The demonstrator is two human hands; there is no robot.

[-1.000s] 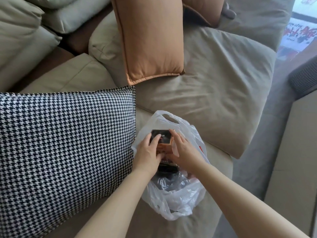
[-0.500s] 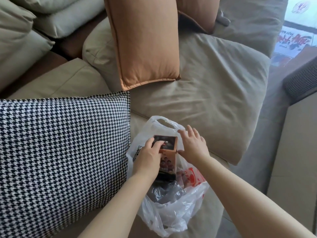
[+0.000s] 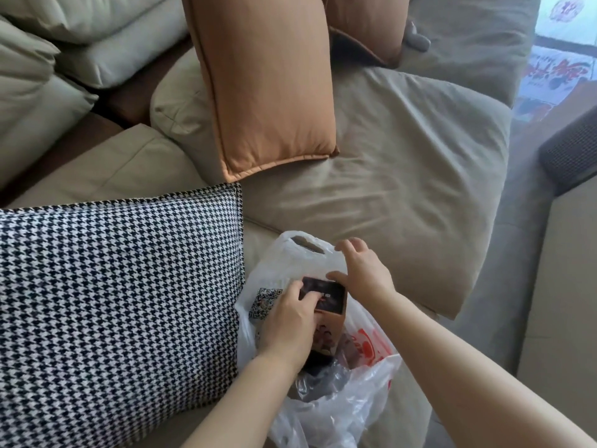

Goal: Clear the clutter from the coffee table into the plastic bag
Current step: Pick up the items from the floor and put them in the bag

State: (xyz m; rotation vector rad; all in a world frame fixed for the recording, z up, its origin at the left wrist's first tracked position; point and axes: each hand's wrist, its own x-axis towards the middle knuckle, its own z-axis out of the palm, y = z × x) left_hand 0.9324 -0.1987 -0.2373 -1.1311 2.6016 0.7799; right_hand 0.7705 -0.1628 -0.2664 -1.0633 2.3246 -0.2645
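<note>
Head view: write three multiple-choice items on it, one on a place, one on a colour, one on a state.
1. Where does the translucent white plastic bag lie?
A. on a beige sofa seat
B. on a floor
C. on a shelf

2. What colour is the plain upright cushion?
A. blue
B. orange
C. green

3. How is the right hand?
A. clenched in a fist
B. wrapped round a bottle
C. fingers spread, holding nothing

Key: 1 A, the bag rests on the beige sofa seat beside the black-and-white houndstooth cushion. 2 B, its fabric is orange. 3 C, its fingers are spread over the bag's handle, while the left hand holds the orange carton with a black top.
</note>
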